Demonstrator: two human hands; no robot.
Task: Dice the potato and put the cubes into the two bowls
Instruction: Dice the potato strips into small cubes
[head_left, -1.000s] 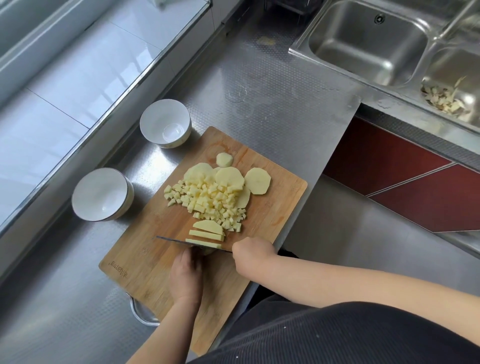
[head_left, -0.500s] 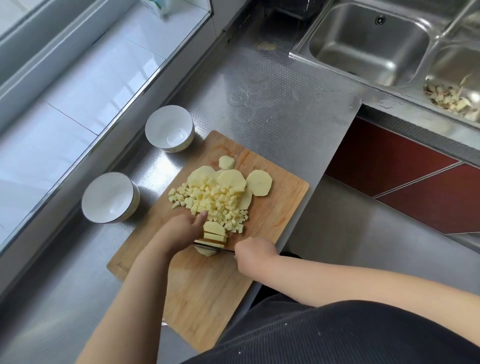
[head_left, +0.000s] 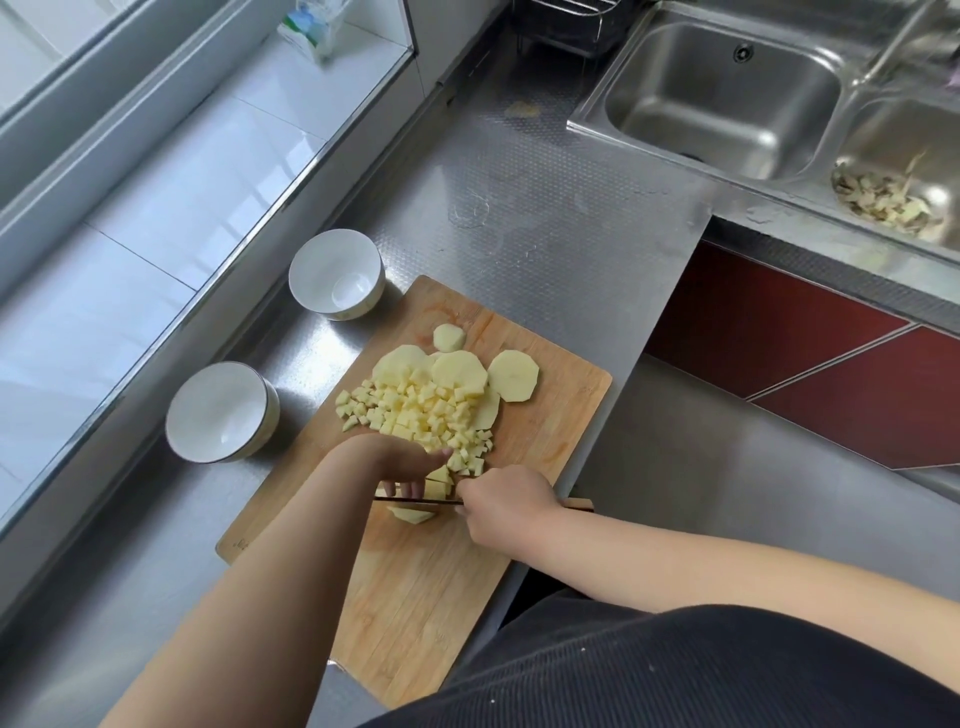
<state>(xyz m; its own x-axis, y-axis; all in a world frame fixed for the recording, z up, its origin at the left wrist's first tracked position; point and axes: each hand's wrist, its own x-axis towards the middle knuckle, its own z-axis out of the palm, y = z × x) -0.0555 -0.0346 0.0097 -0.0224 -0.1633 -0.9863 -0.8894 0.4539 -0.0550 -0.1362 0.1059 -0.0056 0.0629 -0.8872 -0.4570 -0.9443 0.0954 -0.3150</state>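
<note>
A wooden cutting board (head_left: 426, 587) lies on the steel counter. On its far half sit a pile of potato cubes (head_left: 415, 410) and several round potato slices (head_left: 511, 375). My left hand (head_left: 402, 465) presses down on potato strips (head_left: 439, 475) just behind the knife blade (head_left: 415, 500). My right hand (head_left: 501, 506) grips the knife handle, the blade edge-on across the strips. A cut potato piece (head_left: 410, 514) lies on the near side of the blade. Two empty white bowls stand left of the board: a near bowl (head_left: 221, 413) and a far bowl (head_left: 336, 280).
A double steel sink (head_left: 722, 98) is at the far right; its right basin holds potato peelings (head_left: 883, 200). A window sill with a small carton (head_left: 311, 31) runs along the left. The counter edge drops off right of the board.
My left hand moved from the near side of the blade to the far side and now presses on the strips. The knife has shifted slightly along them. The camera view tilted.
</note>
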